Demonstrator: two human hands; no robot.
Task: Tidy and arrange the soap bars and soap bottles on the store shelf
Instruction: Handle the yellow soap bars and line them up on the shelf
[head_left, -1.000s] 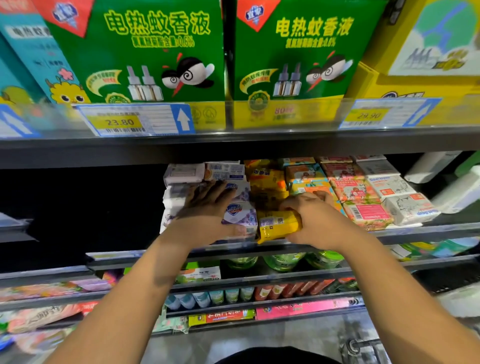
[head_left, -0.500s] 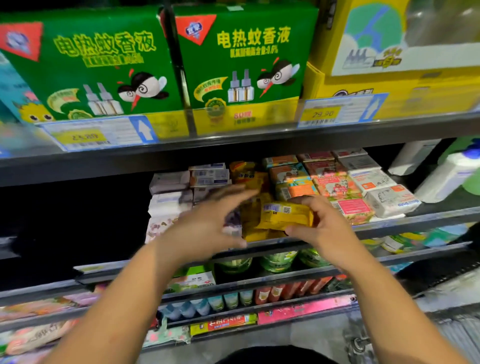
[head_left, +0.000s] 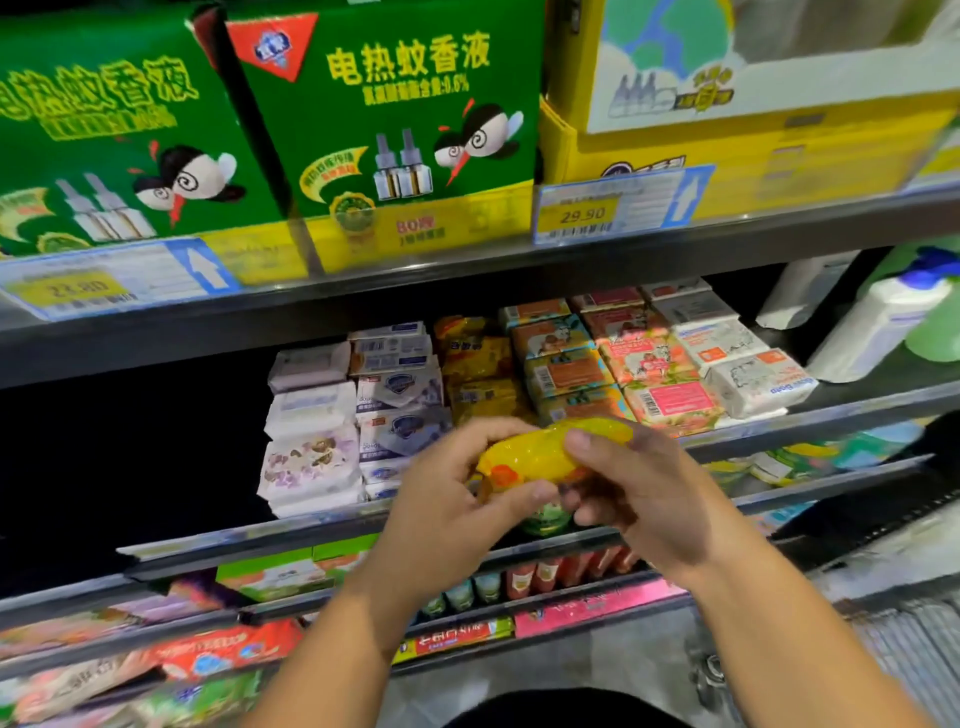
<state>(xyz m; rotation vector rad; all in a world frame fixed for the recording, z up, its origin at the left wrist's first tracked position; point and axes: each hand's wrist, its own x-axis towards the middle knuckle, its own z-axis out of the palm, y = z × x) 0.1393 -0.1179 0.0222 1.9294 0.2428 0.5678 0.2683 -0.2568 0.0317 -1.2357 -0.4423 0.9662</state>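
At the centre of the frame, the left grip (head_left: 457, 499) and right grip (head_left: 641, 493) are both holding one yellow soap bar (head_left: 540, 454) just in front of the shelf (head_left: 841, 410). Their fingers are curling round its glossy, orange-marked wrapper, whose print is too blurred to read. Behind it, stacked soap bars are sitting in rows: white-purple ones (head_left: 311, 447) at left, then a yellow stack (head_left: 478, 364) and pink ones (head_left: 654, 374). A white bottle (head_left: 878, 327) is showing at the right edge. Across the top, a green box (head_left: 410, 119) is displaying "电热蚊香液" and a price tag (head_left: 582, 214) is showing 29.90.
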